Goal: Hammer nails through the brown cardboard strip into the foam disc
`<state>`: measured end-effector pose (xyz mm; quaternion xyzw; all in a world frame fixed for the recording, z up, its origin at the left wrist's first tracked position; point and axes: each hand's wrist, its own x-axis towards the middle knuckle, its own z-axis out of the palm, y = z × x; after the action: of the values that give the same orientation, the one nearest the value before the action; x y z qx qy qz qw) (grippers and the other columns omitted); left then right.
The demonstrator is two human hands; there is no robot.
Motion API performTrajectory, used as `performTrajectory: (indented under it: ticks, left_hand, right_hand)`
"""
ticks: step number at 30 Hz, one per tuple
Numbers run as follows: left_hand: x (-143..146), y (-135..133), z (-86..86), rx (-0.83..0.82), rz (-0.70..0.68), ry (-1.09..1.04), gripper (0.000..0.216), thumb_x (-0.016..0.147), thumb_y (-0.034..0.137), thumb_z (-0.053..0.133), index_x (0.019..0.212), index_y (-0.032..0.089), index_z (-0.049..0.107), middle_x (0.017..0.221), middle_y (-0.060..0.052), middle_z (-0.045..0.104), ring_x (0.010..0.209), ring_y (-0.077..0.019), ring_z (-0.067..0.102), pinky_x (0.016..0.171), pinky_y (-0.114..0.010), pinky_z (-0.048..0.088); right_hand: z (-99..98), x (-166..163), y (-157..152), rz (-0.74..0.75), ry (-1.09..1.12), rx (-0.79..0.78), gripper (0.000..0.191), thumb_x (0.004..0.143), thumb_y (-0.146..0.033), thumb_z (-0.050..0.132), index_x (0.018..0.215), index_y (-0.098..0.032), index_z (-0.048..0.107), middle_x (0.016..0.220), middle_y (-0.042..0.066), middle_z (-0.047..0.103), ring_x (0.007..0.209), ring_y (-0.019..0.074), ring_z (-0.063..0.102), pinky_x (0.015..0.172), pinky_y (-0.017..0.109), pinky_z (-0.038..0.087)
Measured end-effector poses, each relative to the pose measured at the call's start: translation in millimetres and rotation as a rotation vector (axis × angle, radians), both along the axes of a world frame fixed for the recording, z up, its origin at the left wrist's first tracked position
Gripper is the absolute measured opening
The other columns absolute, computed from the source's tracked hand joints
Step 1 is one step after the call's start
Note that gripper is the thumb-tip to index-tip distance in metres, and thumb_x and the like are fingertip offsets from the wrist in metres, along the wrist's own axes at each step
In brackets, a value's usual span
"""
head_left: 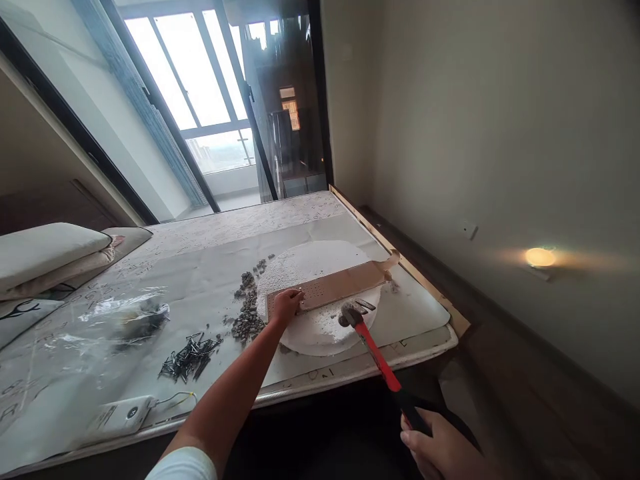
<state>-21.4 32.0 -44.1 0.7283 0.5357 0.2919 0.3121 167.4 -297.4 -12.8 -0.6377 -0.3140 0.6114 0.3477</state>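
Observation:
My right hand [437,443] is wrapped round the black grip of a claw hammer [377,360] with a red shaft. The hammer's head hangs over the near side of a round white slab [320,337]. Across this slab lies a brown cardboard strip [345,283] with rows of small holes toward its left end. My left hand [287,305] rests at that end, its fingers pinched together; what they hold, if anything, is too small to make out. Grey stone-like bits [249,317] lie along the slab's left edge. A heap of dark nails [190,357] sits further left.
A crumpled clear plastic bag [120,317] lies on the left of the covered surface. Near the front edge is a white power bank [125,415] with a cable. Folded bedding [55,257] is at the far left. A wooden edge board [415,277] runs along the right side.

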Motion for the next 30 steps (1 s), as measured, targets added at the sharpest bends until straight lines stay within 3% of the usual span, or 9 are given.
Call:
performTrajectory:
  ticks: [4, 11, 15, 18, 21, 25, 30]
  left_hand:
    - [0.3, 2.7, -2.3, 0.007, 0.011, 0.052, 0.03, 0.073, 0.044, 0.056, 0.072, 0.016, 0.068, 0.056, -0.002, 0.061, 0.047, -0.0121, 0.053, 0.046, -0.021, 0.037]
    - [-1.4, 4.0, -8.2, 0.01, -0.004, 0.053, 0.029, 0.074, 0.043, 0.054, 0.071, 0.017, 0.066, 0.05, 0.001, 0.056, 0.049, -0.0131, 0.053, 0.049, -0.022, 0.037]
    - [0.2, 0.9, -10.9, 0.063, 0.001, 0.078, 0.027, 0.075, 0.041, 0.054, 0.067, 0.017, 0.065, 0.053, 0.0, 0.058, 0.055, -0.014, 0.055, 0.052, -0.022, 0.036]
    - [2.1, -1.7, -13.7, 0.119, 0.013, 0.108, 0.024, 0.075, 0.037, 0.055, 0.066, 0.017, 0.065, 0.06, -0.002, 0.062, 0.06, -0.0143, 0.055, 0.056, -0.023, 0.036]
    - [2.1, -2.3, -18.1, 0.175, -0.003, 0.127, 0.022, 0.075, 0.034, 0.055, 0.067, 0.017, 0.066, 0.068, -0.003, 0.066, 0.064, -0.0148, 0.056, 0.059, -0.023, 0.036]
    - [-0.6, -1.4, -23.4, 0.23, -0.017, 0.139, 0.02, 0.075, 0.029, 0.055, 0.064, 0.016, 0.066, 0.068, -0.004, 0.066, 0.065, -0.0149, 0.056, 0.061, -0.024, 0.036]
    - [-3.9, -3.5, -25.2, 0.253, -0.031, 0.159, 0.022, 0.078, 0.028, 0.053, 0.065, 0.016, 0.066, 0.07, -0.005, 0.066, 0.065, -0.0152, 0.056, 0.059, -0.023, 0.035]
  right_hand:
    - [-7.4, 0.7, 1.8, 0.0, 0.028, -0.037, 0.012, 0.072, -0.031, 0.056, 0.07, -0.02, 0.051, 0.044, -0.008, 0.035, 0.039, 0.0081, 0.029, 0.048, 0.023, 0.031]
    - [-5.8, -0.5, 2.2, 0.017, 0.025, 0.036, 0.01, 0.075, -0.027, 0.053, 0.068, -0.02, 0.05, 0.047, -0.007, 0.038, 0.044, 0.008, 0.034, 0.054, 0.023, 0.036]
    - [-9.8, -2.1, 3.7, 0.003, -0.038, 0.035, 0.014, 0.076, -0.033, 0.053, 0.071, -0.02, 0.051, 0.042, -0.008, 0.036, 0.039, 0.0084, 0.034, 0.051, 0.024, 0.036]
    - [-15.7, -4.5, 9.6, 0.001, -0.035, 0.061, 0.022, 0.07, -0.039, 0.057, 0.067, -0.021, 0.046, 0.039, -0.009, 0.035, 0.035, 0.0072, 0.032, 0.04, 0.021, 0.028]
    - [-16.6, -7.0, 21.8, 0.061, 0.018, 0.106, 0.027, 0.071, -0.046, 0.051, 0.065, -0.022, 0.039, 0.031, -0.012, 0.028, 0.026, 0.0049, 0.02, 0.031, 0.02, 0.015]
    - [-0.3, -5.6, 51.3, 0.135, 0.054, 0.134, 0.024, 0.071, -0.044, 0.048, 0.068, -0.023, 0.037, 0.03, -0.014, 0.028, 0.022, 0.0059, 0.021, 0.026, 0.019, 0.017]
    - [45.8, -1.1, 96.6, 0.245, -0.069, 0.172, 0.018, 0.072, -0.035, 0.051, 0.07, -0.022, 0.038, 0.034, -0.013, 0.032, 0.025, 0.0052, 0.026, 0.027, 0.018, 0.023]
